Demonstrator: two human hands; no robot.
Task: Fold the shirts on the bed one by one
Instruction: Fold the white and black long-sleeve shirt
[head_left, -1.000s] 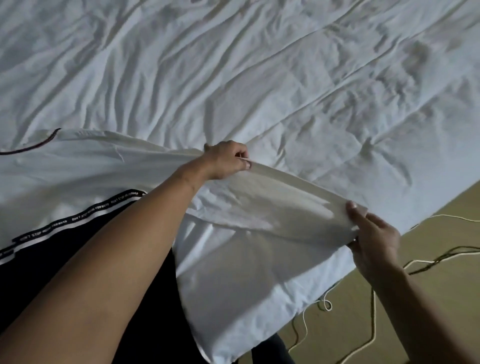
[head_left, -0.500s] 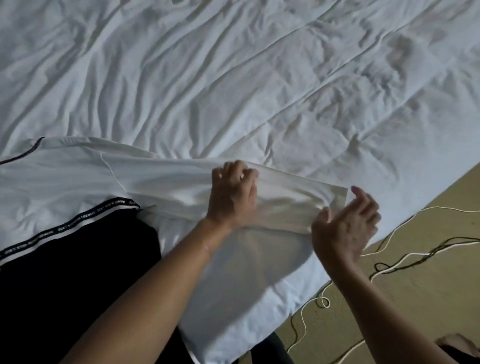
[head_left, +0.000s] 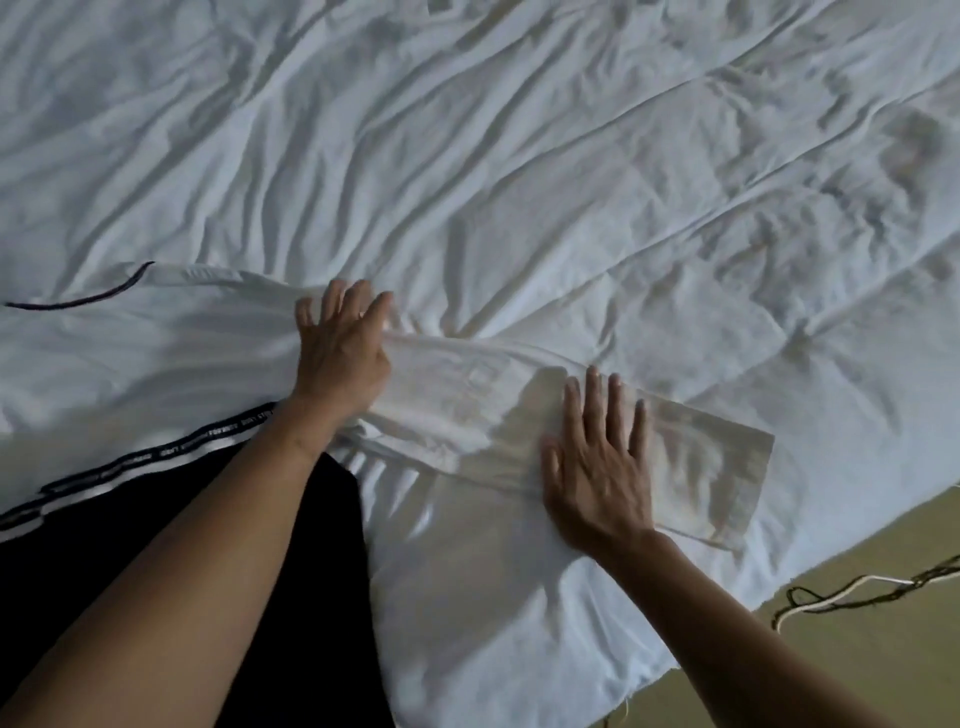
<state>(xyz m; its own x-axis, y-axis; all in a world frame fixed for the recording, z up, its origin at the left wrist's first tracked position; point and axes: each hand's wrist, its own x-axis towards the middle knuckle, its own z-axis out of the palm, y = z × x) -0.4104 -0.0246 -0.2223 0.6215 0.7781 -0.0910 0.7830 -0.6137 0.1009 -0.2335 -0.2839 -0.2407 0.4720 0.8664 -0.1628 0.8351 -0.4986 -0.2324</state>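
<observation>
Flat-fingered, the left hand (head_left: 340, 353) at centre and right hand (head_left: 597, 467) lower right press the sleeve (head_left: 467, 395), which runs toward the lower right (cuff (head_left: 748, 488) nearer the right hand).

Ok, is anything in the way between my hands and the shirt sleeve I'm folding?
Nothing visible. The right hand lies flat, directly on the white sleeve, and the left hand presses the shirt near the sleeve's base. Both touch the fabric bare, with only the white duvet underneath.
</observation>
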